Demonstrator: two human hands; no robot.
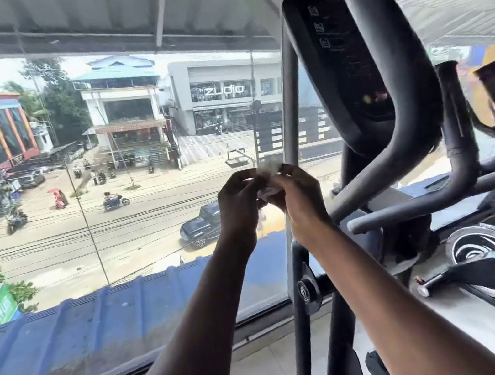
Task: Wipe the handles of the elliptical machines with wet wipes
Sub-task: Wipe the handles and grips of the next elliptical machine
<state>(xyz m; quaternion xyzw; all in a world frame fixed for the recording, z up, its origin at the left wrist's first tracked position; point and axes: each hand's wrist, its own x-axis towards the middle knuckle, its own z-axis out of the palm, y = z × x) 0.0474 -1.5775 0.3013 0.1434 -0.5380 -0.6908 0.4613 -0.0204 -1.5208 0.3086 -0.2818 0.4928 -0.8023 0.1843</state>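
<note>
Handles of the elliptical machine (383, 196) lie to the right of the hands, dark padded bars; the nearest one runs as a long diagonal from low beside the right wrist up and rightward past the console (360, 68). Its lower end sits just beside the right hand (300, 201), so I judge that hand the nearer one for a first wipe, moving right and sweeping along the bar's length. Both hands are raised together in front of the window (111, 211), not touching any bar. Between them is a small pale wet wipe (266, 172), crumpled and partly see-through, pinched at its left edge by the curled fingers of the left hand (237, 202) and at its right by the right hand's fingertips. It seems they are spreading it, though how far it is unfolded is hard to tell
</note>
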